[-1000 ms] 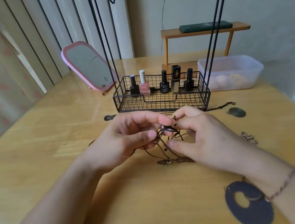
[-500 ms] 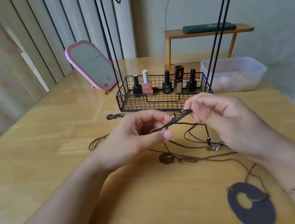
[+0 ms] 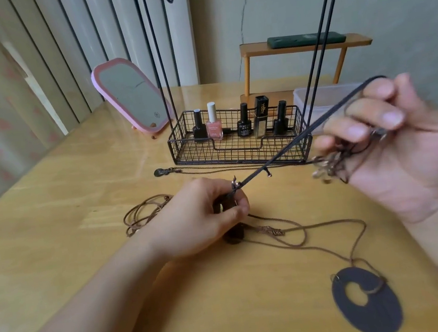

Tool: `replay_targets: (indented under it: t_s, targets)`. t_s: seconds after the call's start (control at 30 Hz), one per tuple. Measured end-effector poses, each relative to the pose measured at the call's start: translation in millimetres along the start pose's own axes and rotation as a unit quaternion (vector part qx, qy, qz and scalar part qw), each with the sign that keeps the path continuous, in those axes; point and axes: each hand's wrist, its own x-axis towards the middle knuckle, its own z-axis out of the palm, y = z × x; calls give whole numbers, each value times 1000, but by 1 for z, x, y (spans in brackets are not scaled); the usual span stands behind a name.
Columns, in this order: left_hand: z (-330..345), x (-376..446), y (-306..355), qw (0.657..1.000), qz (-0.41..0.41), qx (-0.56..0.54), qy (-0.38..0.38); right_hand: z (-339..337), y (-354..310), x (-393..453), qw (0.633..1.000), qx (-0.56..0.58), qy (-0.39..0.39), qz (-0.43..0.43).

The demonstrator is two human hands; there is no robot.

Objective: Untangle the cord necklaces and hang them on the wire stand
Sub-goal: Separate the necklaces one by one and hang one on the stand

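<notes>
A dark cord necklace (image 3: pixel 299 135) runs taut between my hands. My left hand (image 3: pixel 205 220) pinches its clasp end low over the table, above a dark round bead. My right hand (image 3: pixel 391 144), raised at the right, has the cord looped over its fingers, with a metal pendant (image 3: pixel 325 166) and tangled cords hanging by the palm. Brown cords (image 3: pixel 297 232) lie loose on the table and lead to a dark oval disc pendant (image 3: pixel 367 302). The black wire stand (image 3: pixel 237 147) is behind, its basket base on the table, its rods rising to hooks at the top.
Several nail polish bottles (image 3: pixel 214 126) stand in the basket. A pink mirror (image 3: pixel 132 96) leans at back left. A clear plastic box (image 3: pixel 322 96) and a small wooden shelf (image 3: pixel 305 46) are at back right. Another coiled cord (image 3: pixel 143 213) and a thin chain (image 3: pixel 212 168) lie on the table.
My right hand has risen up and to the right, pulling the dark cord taut and lifting the metal pendant off the table. My left hand has dropped lower, holding its end.
</notes>
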Motion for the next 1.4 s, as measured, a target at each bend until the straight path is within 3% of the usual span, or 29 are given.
replay_targets:
  t_s: [0.13,0.2,0.27,0.33,0.4,0.43,0.5,0.57,0.67,0.77,0.83,0.9,0.97,1.03,1.17,1.23,1.4]
  targets:
    - [2,0,1,1000,-13,11,-19,-1,-14,-5,1000,-15,1,19]
    - [1,0,2,999,-18,-42,-28,0,-23,-11,969,-221,107,-21]
    - [-2,-1,4,997,-9,-72,-35,-6,-29,-15,863,-435,245,-77]
    - [-5,0,2,994,-10,-102,-48,-18,-31,-17,738,-587,323,-84]
    - [-6,0,1,985,-26,-159,-68,-33,-34,-19,587,-733,343,-9]
    - [-7,-1,0,978,-33,-190,-78,-36,-34,-20,531,-775,338,51]
    - [-9,-2,-1,966,-35,-241,-89,-39,-33,-22,478,-804,328,136]
    - [-13,-2,0,953,-43,-285,-93,-39,-30,-22,472,-802,322,173]
    - [-15,-3,1,948,-52,-300,-96,-45,-24,-21,433,-826,286,221]
    - [-15,-2,-1,948,-51,-301,-91,-50,-14,-20,422,-841,262,212]
    - [-16,-2,0,947,-54,-304,-89,-46,-4,-19,431,-859,238,142]
    - [-17,-3,1,947,-57,-303,-90,-25,12,-15,503,-843,187,-23]
    - [-18,-4,2,949,-57,-297,-91,3,37,-12,573,-804,102,-123]
    - [-17,-5,4,953,-55,-286,-85,21,62,-14,593,-796,55,-109]
    - [-16,-6,6,951,-43,-301,-62,17,88,-13,560,-820,114,-10]
    - [-16,-5,6,949,-30,-311,-46,12,93,-11,564,-814,137,-1]
    - [-14,-5,6,943,-22,-330,-34,15,98,-4,684,-707,179,-8]
